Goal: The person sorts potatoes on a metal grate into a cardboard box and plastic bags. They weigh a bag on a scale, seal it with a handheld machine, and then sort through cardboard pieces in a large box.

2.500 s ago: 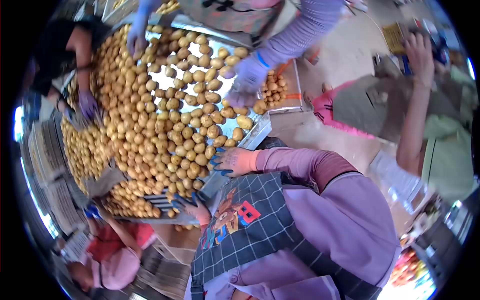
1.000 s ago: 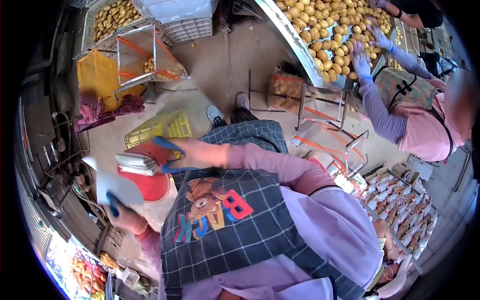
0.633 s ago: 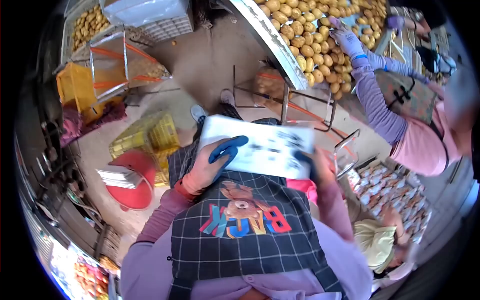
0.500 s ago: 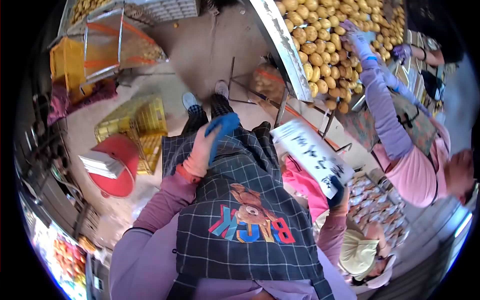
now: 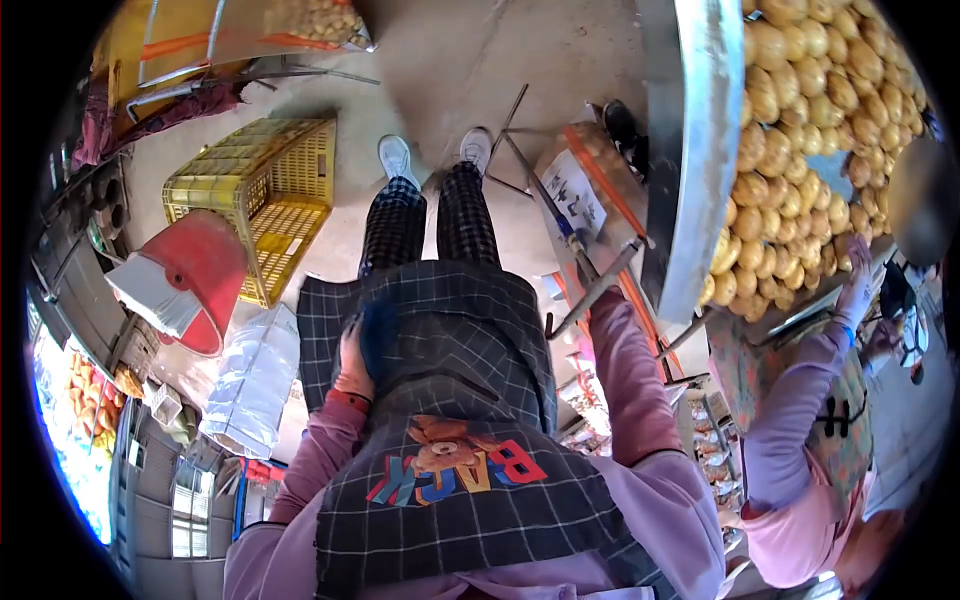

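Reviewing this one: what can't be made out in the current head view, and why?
All in the head view:
Right hand: hidden behind the bent grey metal bar at the mauve sleeve's end; grip unclear.
Left hand: blurred, so the blue glove's finger positions are unclear.
White rectangular card: black writing too small to read.
Round yellow-brown potatoes: cut off by the dark image border.

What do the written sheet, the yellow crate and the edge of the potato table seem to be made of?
Written sheet: probably paper or thin card, plain white with dark markings; any coating is unclear.
Yellow crate: likely moulded plastic, given its even colour and regular lattice of openings.
Table edge: apparently metal, from its greyish sheen; which metal, I can't tell.
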The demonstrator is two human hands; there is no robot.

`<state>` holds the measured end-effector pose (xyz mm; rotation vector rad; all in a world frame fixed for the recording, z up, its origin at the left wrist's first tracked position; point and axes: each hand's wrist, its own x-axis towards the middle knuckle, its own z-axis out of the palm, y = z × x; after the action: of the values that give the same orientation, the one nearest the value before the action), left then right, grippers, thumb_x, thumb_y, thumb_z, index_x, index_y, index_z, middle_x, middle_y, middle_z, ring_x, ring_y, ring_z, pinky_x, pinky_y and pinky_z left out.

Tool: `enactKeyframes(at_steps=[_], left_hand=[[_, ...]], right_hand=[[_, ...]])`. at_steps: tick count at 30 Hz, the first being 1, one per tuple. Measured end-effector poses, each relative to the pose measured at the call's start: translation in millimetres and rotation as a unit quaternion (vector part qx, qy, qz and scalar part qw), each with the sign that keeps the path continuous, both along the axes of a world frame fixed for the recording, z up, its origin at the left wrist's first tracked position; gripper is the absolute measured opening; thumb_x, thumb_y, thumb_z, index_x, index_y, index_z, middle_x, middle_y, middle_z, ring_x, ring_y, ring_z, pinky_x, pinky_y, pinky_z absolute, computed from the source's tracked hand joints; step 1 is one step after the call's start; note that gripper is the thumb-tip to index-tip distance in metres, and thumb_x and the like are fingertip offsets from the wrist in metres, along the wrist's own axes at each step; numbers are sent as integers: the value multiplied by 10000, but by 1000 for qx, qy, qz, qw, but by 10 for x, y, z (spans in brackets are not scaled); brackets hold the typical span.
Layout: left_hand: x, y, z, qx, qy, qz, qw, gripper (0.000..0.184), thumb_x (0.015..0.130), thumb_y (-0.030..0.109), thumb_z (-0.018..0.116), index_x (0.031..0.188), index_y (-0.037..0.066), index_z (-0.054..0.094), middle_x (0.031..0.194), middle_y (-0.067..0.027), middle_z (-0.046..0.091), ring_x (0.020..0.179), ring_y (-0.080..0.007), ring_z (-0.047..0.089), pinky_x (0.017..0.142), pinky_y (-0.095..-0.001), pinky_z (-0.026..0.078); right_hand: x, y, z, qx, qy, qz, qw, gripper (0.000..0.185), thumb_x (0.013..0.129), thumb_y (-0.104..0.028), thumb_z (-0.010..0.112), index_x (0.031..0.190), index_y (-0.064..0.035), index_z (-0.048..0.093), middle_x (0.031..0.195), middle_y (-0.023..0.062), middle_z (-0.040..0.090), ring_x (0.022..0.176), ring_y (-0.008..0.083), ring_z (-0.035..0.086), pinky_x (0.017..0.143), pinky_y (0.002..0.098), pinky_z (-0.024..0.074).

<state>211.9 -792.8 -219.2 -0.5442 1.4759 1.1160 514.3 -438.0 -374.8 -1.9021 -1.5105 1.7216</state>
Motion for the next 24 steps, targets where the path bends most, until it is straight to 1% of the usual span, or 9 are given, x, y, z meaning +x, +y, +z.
enactKeyframes(at_steps=[2,4,6,10,15,19,20,21,24], left_hand=[[227,49,36,3,202,-217,955,334,969,163,495,1232,-29,567,1184,-107,617,1057,-179,598,929,-276,464],[418,120,65,-79,38,-60,994,333,968,170,504,1230,-27,565,1182,-94,613,1068,-165,584,941,-269,454],[482,-17,49,-100,57,-148,982,329,970,181,510,1221,-23,568,1165,-85,617,1037,-158,594,902,-269,475],[423,-62,5,-87,-15,-26,996,334,976,196,491,1229,-8,570,1155,-98,632,1000,-193,629,837,-307,515],[47,324,-6,2,-172,143,975,352,989,195,417,1243,-3,558,1192,-132,624,1074,-239,619,885,-340,510],[-390,791,72,111,-152,70,980,383,990,214,396,1278,-6,521,1214,-145,604,1098,-263,601,929,-357,490],[-538,879,115,187,-74,-75,977,392,993,216,380,1294,-4,499,1216,-153,596,1090,-275,596,938,-357,481],[-693,1038,113,268,12,-216,939,400,995,218,365,1310,-3,477,1218,-161,587,1082,-287,592,946,-357,473],[-1197,1426,230,202,-159,-72,964,389,1004,197,340,1322,4,456,1207,-161,581,1043,-285,593,937,-338,470]], right_hand=[[-155,69,-210,-35,-86,55,994,481,776,-34,621,1239,-6,493,1116,198,584,1023,330,572,902,386,455],[-118,70,-618,-42,-111,89,989,456,788,-63,619,1228,-12,512,1103,196,596,1007,325,581,890,385,460],[-234,46,-819,-64,-121,113,984,432,800,-91,617,1218,-18,531,1089,194,607,990,319,590,879,383,464],[-184,-28,-911,-101,-118,157,975,393,824,-148,613,1197,-29,569,1062,190,631,956,308,608,856,380,474],[321,-113,-58,-131,-106,201,965,361,855,-218,608,1171,-44,616,1028,186,660,914,295,630,827,375,485],[682,-314,594,-182,-85,146,969,320,863,-263,623,1094,-47,669,957,176,691,876,280,658,792,368,500],[702,-366,846,-223,-86,96,966,293,854,-266,641,1034,-41,694,907,169,704,863,274,673,775,363,507],[219,-236,1711,-94,-116,140,979,310,842,-246,660,1075,-43,681,951,170,701,909,268,675,793,346,506],[-191,-622,2386,5,-208,-7,978,384,874,-232,634,1213,-53,616,1086,221,658,1049,297,629,914,365,464]])
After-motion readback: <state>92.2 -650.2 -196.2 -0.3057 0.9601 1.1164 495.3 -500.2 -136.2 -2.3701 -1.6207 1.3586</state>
